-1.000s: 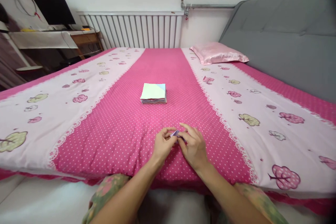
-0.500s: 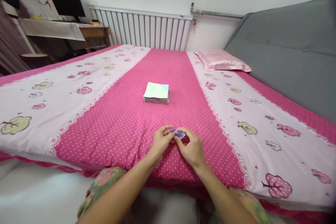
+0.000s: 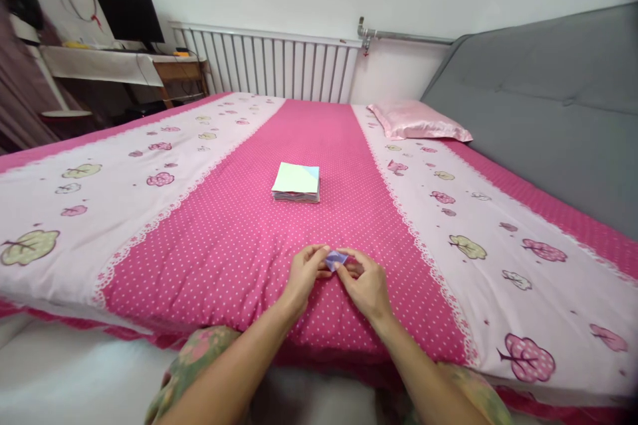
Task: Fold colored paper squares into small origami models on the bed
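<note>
A small piece of folded purple paper [image 3: 335, 259] is pinched between my two hands, just above the near part of the bed. My left hand [image 3: 305, 275] grips its left side, with thumb and fingertips together. From the right, my right hand [image 3: 366, 282] holds it with the thumb on the near face and the fingers behind. Its exact folds are too small to make out. Farther off, a stack of square paper sheets [image 3: 296, 180] lies on the bed, pale green with a light blue corner on top.
The bed [image 3: 239, 239] has a pink dotted cover with pale printed bands. A pink pillow [image 3: 419, 121] lies at the far right by the grey headboard [image 3: 543, 93]. Behind stand a white radiator [image 3: 274, 63] and a desk [image 3: 100, 65] with a monitor [image 3: 128, 16].
The view has tilted up slightly, so red wall decorations now show. My fingers have shifted on the purple paper, which now sits at a different angle. The stack stays in place.
</note>
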The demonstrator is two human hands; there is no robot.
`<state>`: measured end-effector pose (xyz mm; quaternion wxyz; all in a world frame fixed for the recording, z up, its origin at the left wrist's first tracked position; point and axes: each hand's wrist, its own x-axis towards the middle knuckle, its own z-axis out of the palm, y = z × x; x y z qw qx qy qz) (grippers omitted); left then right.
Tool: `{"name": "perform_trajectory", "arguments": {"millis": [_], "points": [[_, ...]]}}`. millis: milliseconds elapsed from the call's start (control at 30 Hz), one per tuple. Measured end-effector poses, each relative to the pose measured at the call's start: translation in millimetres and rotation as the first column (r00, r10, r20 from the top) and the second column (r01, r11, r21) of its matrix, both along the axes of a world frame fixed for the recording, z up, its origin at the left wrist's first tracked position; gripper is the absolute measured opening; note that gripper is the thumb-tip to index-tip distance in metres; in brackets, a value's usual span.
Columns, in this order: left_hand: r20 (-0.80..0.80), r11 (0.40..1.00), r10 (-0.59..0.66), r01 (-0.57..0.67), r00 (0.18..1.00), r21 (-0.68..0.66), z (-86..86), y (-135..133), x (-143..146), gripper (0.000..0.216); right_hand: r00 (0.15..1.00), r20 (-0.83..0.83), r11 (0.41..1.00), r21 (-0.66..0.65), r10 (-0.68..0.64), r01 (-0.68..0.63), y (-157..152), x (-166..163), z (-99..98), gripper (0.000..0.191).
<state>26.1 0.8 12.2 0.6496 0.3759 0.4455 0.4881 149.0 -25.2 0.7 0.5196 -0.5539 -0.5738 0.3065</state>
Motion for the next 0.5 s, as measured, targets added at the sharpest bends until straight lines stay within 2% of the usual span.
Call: {"name": "perform_trajectory", "arguments": {"millis": [133, 233, 300, 400, 500], "points": [[-0.050, 0.995, 0.057, -0.052, 0.997, 0.090, -9.1, 0.4, 0.2, 0.034, 0.997, -0.074, 0.999, -0.038, -0.028, 0.025, 8.4, 7.5, -0.5, 0.024], [-0.145, 0.966, 0.171, -0.137, 0.975, 0.221, -20.4, -2.4, 1.8, 0.029, 0.984, -0.040, 0.984, -0.035, -0.175, 0.173, 18.4, 19.5, -4.3, 0.027], [-0.168, 0.954, 0.171, -0.121, 0.971, 0.275, -23.3, -6.1, 2.0, 0.023, 0.953, -0.031, 0.953, -0.028, -0.301, 0.300, 24.0, 26.5, -9.5, 0.030], [-0.119, 0.947, 0.184, -0.143, 0.976, 0.288, -7.1, -17.6, -2.8, 0.020, 0.923, -0.094, 0.928, -0.016, -0.372, 0.373, 28.0, 30.2, -18.9, 0.034], [-0.074, 0.883, 0.290, -0.237, 0.954, 0.405, 32.7, -45.4, -18.7, 0.018, 0.922, -0.107, 0.928, 0.002, -0.371, 0.373, 27.6, 28.3, -27.3, 0.037]]}}
